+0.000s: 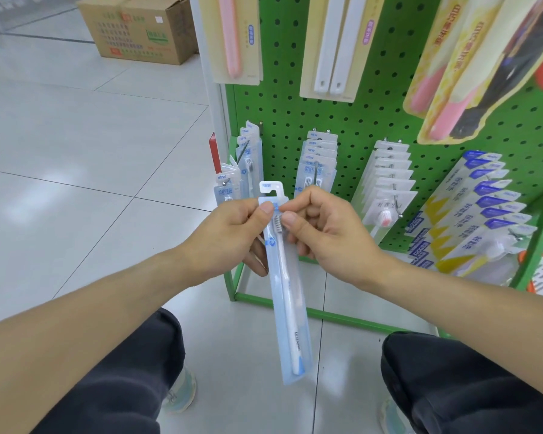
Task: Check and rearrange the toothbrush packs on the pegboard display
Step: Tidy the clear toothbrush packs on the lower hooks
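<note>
Nearest the camera, the person's knees in dark trousers frame the tiled floor; they look to be crouching in front of the display.

Between the knees hangs the held toothbrush pack, long, clear-blue, a white brush inside, head end up, hanger tab at top. It is off the board, in front of the lower-left hooks.

The left hand pinches the pack's upper left edge, thumb on the front, fingers curled behind. The right hand pinches the upper right edge beside the bristles, thumb on the front, other fingers curled. Both hands are closed on the pack near the top; the tail hangs free and tilts slightly right.

Step in hand, as a judgement: inspecting the pack before rehanging. To do it well, the person should keep the grip near the tab so the hook slot stays visible and unbent, check the seal and print side, and turn it label-forward.

Behind the hands, matching blue packs hang on a hook and a thinner row sits to the left; either looks a likely home, so the design should be matched first.

Farther back is the green pegboard, and a cardboard box sits on the floor.
</note>
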A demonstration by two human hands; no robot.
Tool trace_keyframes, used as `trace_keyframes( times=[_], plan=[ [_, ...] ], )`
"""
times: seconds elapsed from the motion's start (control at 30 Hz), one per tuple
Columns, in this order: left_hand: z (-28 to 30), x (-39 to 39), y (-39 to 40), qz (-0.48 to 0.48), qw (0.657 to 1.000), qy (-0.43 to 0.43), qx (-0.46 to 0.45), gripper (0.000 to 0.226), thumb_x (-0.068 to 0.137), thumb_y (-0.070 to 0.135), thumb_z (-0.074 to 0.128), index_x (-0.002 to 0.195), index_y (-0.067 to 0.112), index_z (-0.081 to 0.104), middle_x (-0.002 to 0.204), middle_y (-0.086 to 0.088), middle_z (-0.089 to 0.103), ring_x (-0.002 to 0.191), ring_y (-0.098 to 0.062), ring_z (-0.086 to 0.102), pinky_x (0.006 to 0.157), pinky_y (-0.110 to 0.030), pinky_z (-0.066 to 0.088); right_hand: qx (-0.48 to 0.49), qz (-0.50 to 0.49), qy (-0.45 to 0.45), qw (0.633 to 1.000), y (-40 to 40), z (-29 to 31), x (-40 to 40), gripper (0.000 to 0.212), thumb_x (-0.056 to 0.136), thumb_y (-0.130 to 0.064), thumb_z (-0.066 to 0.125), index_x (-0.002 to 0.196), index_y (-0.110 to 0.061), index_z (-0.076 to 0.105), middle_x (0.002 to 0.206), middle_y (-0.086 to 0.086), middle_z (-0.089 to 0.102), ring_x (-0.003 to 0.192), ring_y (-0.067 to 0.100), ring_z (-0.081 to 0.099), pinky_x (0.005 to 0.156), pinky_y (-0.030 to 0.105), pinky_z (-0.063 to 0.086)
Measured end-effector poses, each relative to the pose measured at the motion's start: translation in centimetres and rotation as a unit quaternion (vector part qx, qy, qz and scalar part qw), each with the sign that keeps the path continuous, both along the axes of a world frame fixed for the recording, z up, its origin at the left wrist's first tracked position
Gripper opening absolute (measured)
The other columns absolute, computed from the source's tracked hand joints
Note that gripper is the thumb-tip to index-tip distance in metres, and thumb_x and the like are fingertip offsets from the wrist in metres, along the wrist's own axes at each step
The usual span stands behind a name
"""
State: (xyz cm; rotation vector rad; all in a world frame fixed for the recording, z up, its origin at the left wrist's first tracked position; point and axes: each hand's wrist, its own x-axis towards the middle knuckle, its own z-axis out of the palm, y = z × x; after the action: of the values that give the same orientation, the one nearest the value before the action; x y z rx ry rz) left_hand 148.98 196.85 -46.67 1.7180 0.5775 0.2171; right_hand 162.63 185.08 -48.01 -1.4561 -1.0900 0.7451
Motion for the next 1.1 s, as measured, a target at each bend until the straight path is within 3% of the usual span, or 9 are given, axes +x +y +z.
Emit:
trace_keyframes(
  times=[0.2, 0.37, 0.53, 0.63, 0.7, 0.8, 0.9, 0.97, 1.1],
  plan=[
    [0.13, -0.6, 0.6, -0.055, 0.998, 0.007, -0.009, 0.022, 0.098, 0.009, 0.059, 0.119, 0.003, 0.062, 0.103, -0.015, 0.074, 0.088, -0.029, 0.075, 0.069, -0.038, 0.063, 0.016, -0.02, 0.006, 1.0, -0.2, -0.11, 0.1, 0.006, 0.1, -0.003, 0.056, 0.097, -0.008, 0.057, 0.07, 0.007, 0.061, 0.053, 0.003, 0.056, 0.05, 0.015, 0.043],
    [0.1, -0.81, 0.68, -0.041, 0.999, 0.0, -0.011, 0.022, 0.099, 0.003, 0.058, 0.119, 0.008, 0.063, 0.105, -0.012, 0.075, 0.083, -0.026, 0.075, 0.069, -0.037, 0.062, -0.003, -0.028, -0.035, 0.999, 0.38, -0.42, 0.24, 0.004, 0.099, -0.017, 0.063, 0.099, -0.015, 0.061, 0.066, 0.006, 0.061, 0.055, 0.01, 0.054, 0.056, 0.024, 0.044],
    [-0.11, -1.02, 0.92, -0.038, 0.999, 0.022, -0.018, 0.022, 0.103, 0.005, 0.051, 0.121, 0.007, 0.062, 0.104, -0.017, 0.072, 0.084, -0.029, 0.073, 0.073, -0.044, 0.063, -0.019, -0.056, -0.068, 0.996, 0.37, -0.36, 0.0, 0.015, 0.093, -0.025, 0.071, 0.092, -0.013, 0.063, 0.061, 0.01, 0.058, 0.049, 0.007, 0.044, 0.05, 0.019, 0.037],
    [-0.2, -1.03, 0.84, -0.017, 0.999, 0.019, -0.021, 0.022, 0.104, 0.005, 0.048, 0.12, 0.009, 0.062, 0.093, -0.008, 0.071, 0.079, -0.021, 0.071, 0.07, -0.038, 0.063, -0.029, -0.056, -0.088, 0.994, 0.24, -0.62, -0.06, 0.022, 0.088, -0.031, 0.076, 0.086, -0.013, 0.065, 0.073, 0.013, 0.064, 0.058, 0.009, 0.05, 0.055, 0.033, 0.045],
    [-0.11, -1.02, 0.86, -0.003, 0.999, 0.013, -0.032, 0.02, 0.105, 0.006, 0.046, 0.119, 0.005, 0.061, 0.09, -0.008, 0.071, 0.074, -0.016, 0.07, 0.068, -0.033, 0.062, -0.048, -0.04, -0.122, 0.99, -0.09, -0.77, -0.07, 0.021, 0.084, -0.03, 0.08, 0.086, -0.016, 0.065, 0.071, 0.003, 0.062, 0.059, 0.007, 0.049, 0.058, 0.028, 0.046],
    [0.23, -1.01, 1.04, 0.023, 0.998, -0.005, -0.05, 0.021, 0.106, 0.007, 0.045, 0.121, 0.0, 0.058, 0.097, -0.018, 0.073, 0.078, -0.023, 0.072, 0.07, -0.035, 0.062, -0.063, -0.038, -0.204, 0.976, -0.39, -0.92, -0.29, 0.022, 0.081, -0.027, 0.083, 0.088, -0.023, 0.063, 0.078, -0.004, 0.058, 0.062, 0.008, 0.051, 0.061, 0.018, 0.045],
    [0.5, -0.88, 1.04, 0.05, 0.995, -0.032, -0.075, 0.023, 0.106, 0.006, 0.043, 0.122, 0.003, 0.059, 0.101, -0.016, 0.075, 0.081, -0.024, 0.074, 0.068, -0.033, 0.062, -0.064, -0.073, -0.215, 0.972, -0.18, -0.89, -0.34, 0.027, 0.082, -0.033, 0.081, 0.093, -0.026, 0.057, 0.095, -0.007, 0.057, 0.08, 0.009, 0.057, 0.068, 0.015, 0.045],
    [0.61, -0.85, 0.99, 0.06, 0.994, -0.046, -0.079, 0.023, 0.106, 0.005, 0.042, 0.119, 0.007, 0.061, 0.095, -0.009, 0.077, 0.078, -0.021, 0.074, 0.066, -0.03, 0.061, -0.094, -0.081, -0.209, 0.97, 0.0, -0.75, -0.38, 0.034, 0.083, -0.04, 0.078, 0.099, -0.028, 0.05, 0.101, -0.012, 0.057, 0.088, 0.006, 0.059, 0.072, 0.021, 0.049],
    [0.67, -0.94, 1.1, 0.081, 0.993, -0.065, -0.054, 0.018, 0.105, 0.006, 0.044, 0.113, 0.005, 0.061, 0.088, -0.006, 0.076, 0.073, -0.017, 0.073, 0.064, -0.03, 0.06, -0.164, -0.006, -0.096, 0.982, -0.22, 0.03, -0.57, 0.037, 0.086, -0.044, 0.074, 0.104, -0.027, 0.047, 0.089, -0.003, 0.073, 0.075, 0.017, 0.07, 0.071, 0.043, 0.061]
  ],
)
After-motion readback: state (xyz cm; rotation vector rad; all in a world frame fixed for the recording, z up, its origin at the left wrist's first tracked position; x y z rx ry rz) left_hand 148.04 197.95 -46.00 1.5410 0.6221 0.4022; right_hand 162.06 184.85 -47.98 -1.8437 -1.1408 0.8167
